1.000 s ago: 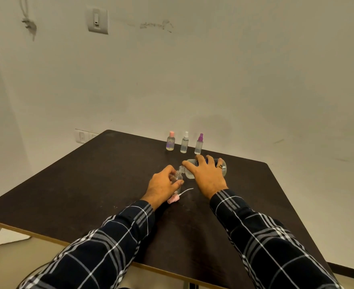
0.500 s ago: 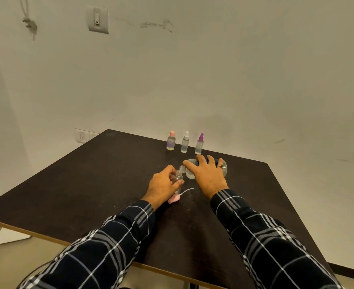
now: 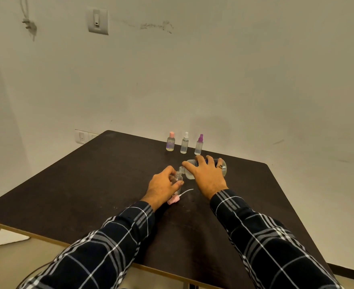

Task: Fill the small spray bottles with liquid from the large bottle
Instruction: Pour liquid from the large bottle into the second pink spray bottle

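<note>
Nearest to the camera, the two plaid sleeves (image 3: 117, 236) are resting over the dark table (image 3: 78, 184). Just past the left wrist, the pink spray cap (image 3: 173, 200) with its thin tube is lying on the table, off its bottle. The left hand (image 3: 161, 187) is gripping the small open bottle (image 3: 177, 177), fingers and thumb curled around it, and is keeping it upright. The right hand (image 3: 205, 176) is wrapping the large bottle (image 3: 223, 166) from above and is holding it almost on its side, its neck meeting the mouth of the small one.

Compared with one second ago, almost nothing is changing: both hands and both bottles are staying in the same place. I am judging from this that the pouring is going on steadily, neither starting nor ending. The liquid level in the small bottle is too small to read.

Farther back, three capped spray bottles (image 3: 185, 143) are standing in a row near the far edge and seem to hold liquid, so this one is probably the last.
</note>
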